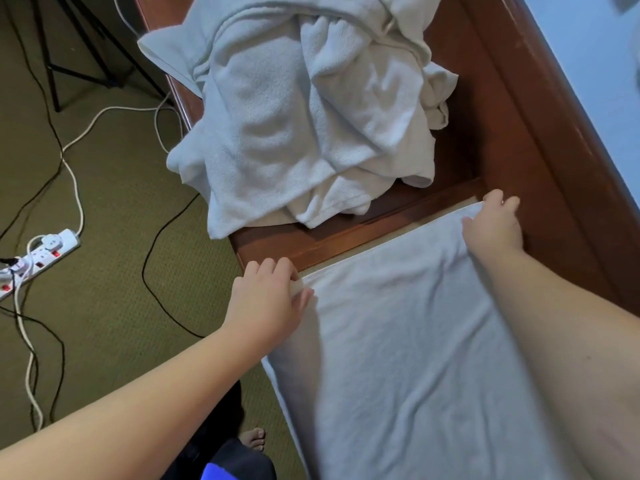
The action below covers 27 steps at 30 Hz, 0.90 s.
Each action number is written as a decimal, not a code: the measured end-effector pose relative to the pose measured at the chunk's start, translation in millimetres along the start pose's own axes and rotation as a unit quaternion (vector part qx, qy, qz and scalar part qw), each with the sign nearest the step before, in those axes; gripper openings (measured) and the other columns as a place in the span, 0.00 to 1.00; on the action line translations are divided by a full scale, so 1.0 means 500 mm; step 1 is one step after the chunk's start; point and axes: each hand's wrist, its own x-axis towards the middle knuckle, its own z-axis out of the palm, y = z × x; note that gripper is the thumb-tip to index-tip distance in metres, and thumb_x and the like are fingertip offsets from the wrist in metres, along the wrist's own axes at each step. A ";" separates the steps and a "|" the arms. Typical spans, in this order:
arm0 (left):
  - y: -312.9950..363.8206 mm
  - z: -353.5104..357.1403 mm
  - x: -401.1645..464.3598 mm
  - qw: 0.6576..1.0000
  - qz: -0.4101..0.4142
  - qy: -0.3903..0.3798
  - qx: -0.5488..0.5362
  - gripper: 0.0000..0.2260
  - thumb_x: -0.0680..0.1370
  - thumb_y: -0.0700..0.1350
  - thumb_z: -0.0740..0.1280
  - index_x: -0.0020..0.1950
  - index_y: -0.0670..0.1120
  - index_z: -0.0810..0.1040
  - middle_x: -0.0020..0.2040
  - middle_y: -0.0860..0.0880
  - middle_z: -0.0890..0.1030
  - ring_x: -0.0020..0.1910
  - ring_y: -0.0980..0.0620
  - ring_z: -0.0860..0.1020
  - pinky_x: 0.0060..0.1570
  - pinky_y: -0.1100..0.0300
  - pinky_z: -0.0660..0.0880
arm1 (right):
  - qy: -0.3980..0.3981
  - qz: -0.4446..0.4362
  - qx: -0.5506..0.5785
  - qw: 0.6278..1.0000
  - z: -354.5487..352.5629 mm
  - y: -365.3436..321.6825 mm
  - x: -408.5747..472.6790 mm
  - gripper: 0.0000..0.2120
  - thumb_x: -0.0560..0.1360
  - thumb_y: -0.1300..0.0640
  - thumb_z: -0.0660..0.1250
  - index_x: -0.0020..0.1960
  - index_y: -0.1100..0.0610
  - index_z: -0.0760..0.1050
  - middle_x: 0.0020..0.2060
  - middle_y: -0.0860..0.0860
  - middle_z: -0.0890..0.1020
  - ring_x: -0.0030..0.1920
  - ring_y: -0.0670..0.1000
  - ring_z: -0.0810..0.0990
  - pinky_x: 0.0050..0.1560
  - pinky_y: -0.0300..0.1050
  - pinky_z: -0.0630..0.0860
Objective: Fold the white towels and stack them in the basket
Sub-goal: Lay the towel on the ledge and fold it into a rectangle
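**Towel spread on the tabletop, a hand at each far corner**

A reddish wooden tabletop (512, 140) stands over an olive carpet (114, 188) strewn with cables and a power strip (38, 258). A white towel (398, 341) lies flat on the near end. The left hand (270, 303) pinches its far left corner; the right hand (493, 225) has its grip closed on the far right corner. Beyond them sits a crumpled towel pile (298, 109), its edge hanging over the tabletop's left side.

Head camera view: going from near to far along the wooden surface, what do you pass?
Spread towel → left hand pinching its far corner → right hand at the other far corner → wooden ledge → heap of unfolded towels.
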 end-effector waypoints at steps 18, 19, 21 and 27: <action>0.114 0.113 -0.113 0.961 0.214 -0.073 0.158 0.45 0.78 0.73 0.53 0.84 0.42 0.58 0.85 0.39 0.49 0.84 0.38 0.45 0.79 0.33 0.45 | -0.051 -0.115 0.095 0.987 0.240 0.091 -0.605 0.31 0.83 0.37 0.52 0.84 0.41 0.52 0.85 0.50 0.50 0.84 0.53 0.46 0.81 0.65 0.45; 0.140 0.127 -0.121 0.954 0.238 -0.079 0.167 0.46 0.77 0.74 0.53 0.84 0.43 0.58 0.85 0.39 0.47 0.84 0.38 0.44 0.79 0.32 0.43 | -0.054 -0.110 0.087 0.989 0.247 0.137 -0.630 0.30 0.83 0.36 0.51 0.84 0.39 0.51 0.85 0.49 0.49 0.84 0.52 0.45 0.81 0.65 0.46; 0.189 0.162 -0.142 0.934 0.289 -0.100 0.184 0.48 0.75 0.77 0.52 0.85 0.47 0.55 0.85 0.40 0.44 0.84 0.38 0.43 0.78 0.30 0.43 | -0.058 -0.086 0.066 0.992 0.254 0.229 -0.653 0.30 0.83 0.33 0.47 0.83 0.36 0.48 0.85 0.48 0.47 0.84 0.52 0.45 0.81 0.65 0.47; 0.296 0.270 -0.223 0.913 0.308 -0.131 0.233 0.58 0.65 0.88 0.45 0.86 0.54 0.43 0.85 0.42 0.37 0.82 0.35 0.37 0.72 0.23 0.39 | -0.092 0.090 0.062 0.990 0.272 0.559 -0.662 0.31 0.81 0.29 0.43 0.81 0.30 0.38 0.84 0.45 0.40 0.84 0.55 0.40 0.81 0.63 0.42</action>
